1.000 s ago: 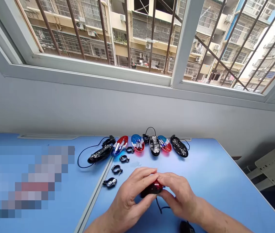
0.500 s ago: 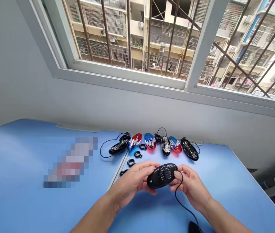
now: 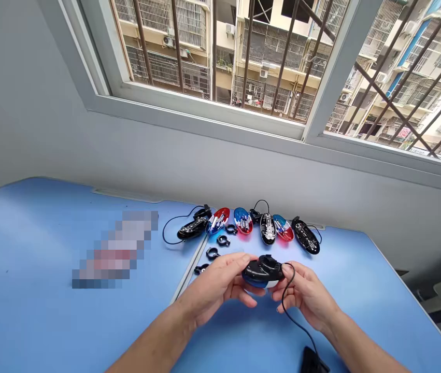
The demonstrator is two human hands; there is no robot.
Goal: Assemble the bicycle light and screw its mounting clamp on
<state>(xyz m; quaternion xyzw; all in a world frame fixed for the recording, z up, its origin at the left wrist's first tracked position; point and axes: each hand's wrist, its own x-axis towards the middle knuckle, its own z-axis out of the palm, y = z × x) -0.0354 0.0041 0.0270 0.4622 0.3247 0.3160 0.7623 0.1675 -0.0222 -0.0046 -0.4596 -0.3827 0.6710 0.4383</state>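
Observation:
A black oval bike light (image 3: 264, 270) is held between my two hands above the table, tilted so a strip of its blue and white lens shows below the black back. My left hand (image 3: 224, 282) closes on its left end, thumb on top and fingers beneath. My right hand (image 3: 304, 294) pinches the right end, where a thin black cable (image 3: 296, 325) comes out. The cable runs down to a small black box (image 3: 313, 361) at the bottom edge of the view.
Behind my hands lie red-and-blue lens halves (image 3: 217, 221) with batteries and open black shells (image 3: 306, 236) with cables. Several black ring clamps (image 3: 212, 253) line the seam of the blue table (image 3: 29, 311). A pixelated item (image 3: 115, 251) lies left. The barred window (image 3: 220, 111) is behind.
The bike light has tipped, so its lens edge now shows instead of its full black back. Both hands keep their hold. The small box shows more at the bottom edge.

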